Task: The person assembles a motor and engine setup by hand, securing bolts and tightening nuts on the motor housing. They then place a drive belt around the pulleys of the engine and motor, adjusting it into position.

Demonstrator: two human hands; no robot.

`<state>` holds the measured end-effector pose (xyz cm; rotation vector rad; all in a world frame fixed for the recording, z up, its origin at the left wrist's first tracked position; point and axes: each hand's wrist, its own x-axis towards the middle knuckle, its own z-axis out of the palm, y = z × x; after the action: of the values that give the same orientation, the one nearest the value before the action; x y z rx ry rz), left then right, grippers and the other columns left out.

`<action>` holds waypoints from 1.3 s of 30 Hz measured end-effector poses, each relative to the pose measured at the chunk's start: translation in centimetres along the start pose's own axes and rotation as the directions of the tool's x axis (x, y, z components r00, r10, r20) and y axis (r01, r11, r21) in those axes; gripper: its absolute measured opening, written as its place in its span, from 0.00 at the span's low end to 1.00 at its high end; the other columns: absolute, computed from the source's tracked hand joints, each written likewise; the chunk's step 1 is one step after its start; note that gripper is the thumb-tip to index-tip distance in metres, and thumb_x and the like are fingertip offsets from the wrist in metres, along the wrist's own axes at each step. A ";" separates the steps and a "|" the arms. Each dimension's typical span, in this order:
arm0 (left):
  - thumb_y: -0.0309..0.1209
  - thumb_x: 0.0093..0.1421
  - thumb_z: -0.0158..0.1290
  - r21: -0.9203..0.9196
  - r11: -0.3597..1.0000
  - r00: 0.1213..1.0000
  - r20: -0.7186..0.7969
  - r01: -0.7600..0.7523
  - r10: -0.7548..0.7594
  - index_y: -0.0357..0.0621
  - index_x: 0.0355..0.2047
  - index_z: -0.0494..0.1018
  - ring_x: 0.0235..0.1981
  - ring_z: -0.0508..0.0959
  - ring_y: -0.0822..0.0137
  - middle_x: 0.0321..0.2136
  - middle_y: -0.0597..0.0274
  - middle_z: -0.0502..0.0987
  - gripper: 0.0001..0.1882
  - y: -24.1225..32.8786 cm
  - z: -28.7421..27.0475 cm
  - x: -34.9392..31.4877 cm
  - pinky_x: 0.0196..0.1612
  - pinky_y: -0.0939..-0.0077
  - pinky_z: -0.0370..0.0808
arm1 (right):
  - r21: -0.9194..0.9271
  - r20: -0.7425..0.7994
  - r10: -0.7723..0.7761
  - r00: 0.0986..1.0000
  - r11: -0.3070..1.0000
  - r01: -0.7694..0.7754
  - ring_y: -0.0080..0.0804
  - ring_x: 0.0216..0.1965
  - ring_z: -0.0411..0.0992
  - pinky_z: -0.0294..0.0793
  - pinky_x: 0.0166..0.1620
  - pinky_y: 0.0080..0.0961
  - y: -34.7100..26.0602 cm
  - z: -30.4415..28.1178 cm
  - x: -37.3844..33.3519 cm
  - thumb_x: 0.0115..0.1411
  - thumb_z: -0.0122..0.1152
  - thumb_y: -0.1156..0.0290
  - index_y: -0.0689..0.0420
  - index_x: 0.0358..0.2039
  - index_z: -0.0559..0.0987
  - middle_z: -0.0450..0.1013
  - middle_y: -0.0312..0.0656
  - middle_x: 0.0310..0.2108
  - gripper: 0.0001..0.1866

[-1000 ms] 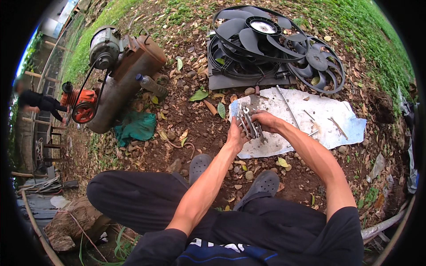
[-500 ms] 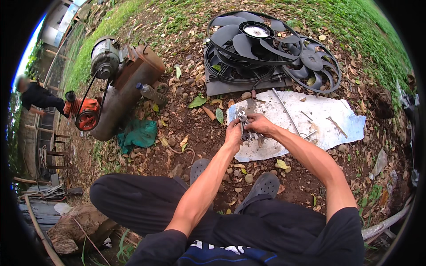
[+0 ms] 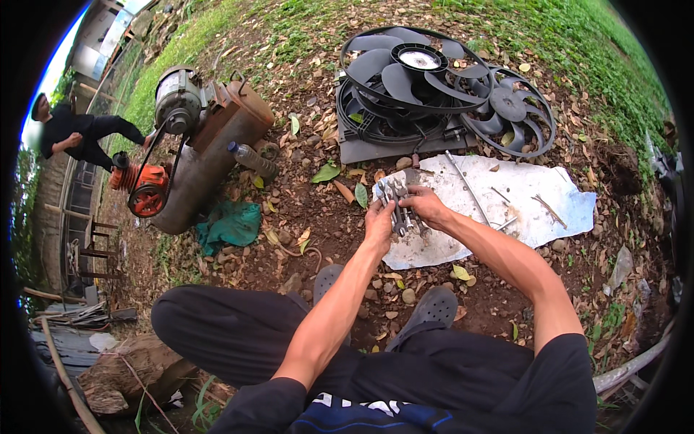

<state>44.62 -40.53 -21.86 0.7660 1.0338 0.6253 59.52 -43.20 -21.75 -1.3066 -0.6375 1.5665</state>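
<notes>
A bunch of metal wrenches (image 3: 399,224) is held between my two hands over the left end of a dirty white sheet (image 3: 531,192). My left hand (image 3: 379,226) is closed around the left side of the bunch. From the right, my right hand (image 3: 428,207) pinches the wrenches, its fingers bent against them. Their jaws point both up and down, and my fingers hide the middle parts. On the sheet, right of my hands, lie a long metal bar (image 3: 468,186) and a few thin rods (image 3: 551,210).
Black radiator fans (image 3: 397,83) lie stacked beyond the sheet, another fan (image 3: 508,105) beside them. At left stands a rusty compressor tank (image 3: 210,163) with a motor (image 3: 178,99), near a plastic bottle (image 3: 253,160) and green cloth (image 3: 228,226). Another person (image 3: 90,132) stands behind it.
The wrenches look slightly more fanned out between my hands. The person at the left has shifted toward the compressor. My view has moved a little, so the ground items sit slightly lower.
</notes>
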 end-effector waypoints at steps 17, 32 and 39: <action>0.31 0.65 0.49 0.220 0.963 0.986 -0.089 0.155 -0.139 0.39 0.56 0.65 0.29 0.78 0.65 0.39 0.55 0.77 0.20 -6.5 -2.6 6.1 0.29 0.66 0.76 | -0.211 -0.250 0.166 0.954 0.952 -0.221 0.34 0.28 0.74 0.74 0.30 0.34 5.6 -1.6 4.9 0.52 0.59 0.75 0.68 0.32 0.80 0.77 0.45 0.29 0.09; 0.34 0.58 0.59 0.524 0.851 0.978 -0.161 -0.031 0.134 0.28 0.49 0.73 0.29 0.77 0.70 0.37 0.51 0.80 0.23 -7.2 -0.6 4.2 0.27 0.75 0.75 | -0.366 -0.364 0.155 0.918 0.883 -0.294 0.31 0.26 0.74 0.78 0.26 0.29 5.1 -6.3 3.5 0.61 0.58 0.71 0.70 0.45 0.75 0.75 0.45 0.30 0.17; 0.33 0.55 0.61 0.592 0.794 0.986 0.013 -0.142 0.167 0.31 0.50 0.73 0.34 0.80 0.64 0.39 0.52 0.80 0.24 -7.8 2.3 3.7 0.36 0.72 0.77 | -0.255 -0.408 0.171 0.897 0.922 -0.292 0.28 0.22 0.71 0.68 0.21 0.26 5.7 -8.9 1.6 0.53 0.53 0.78 0.68 0.42 0.76 0.75 0.44 0.26 0.15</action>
<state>48.94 -42.87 -29.37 1.4066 1.2286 0.4516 66.07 -45.66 -29.89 -1.9299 -0.5041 1.3748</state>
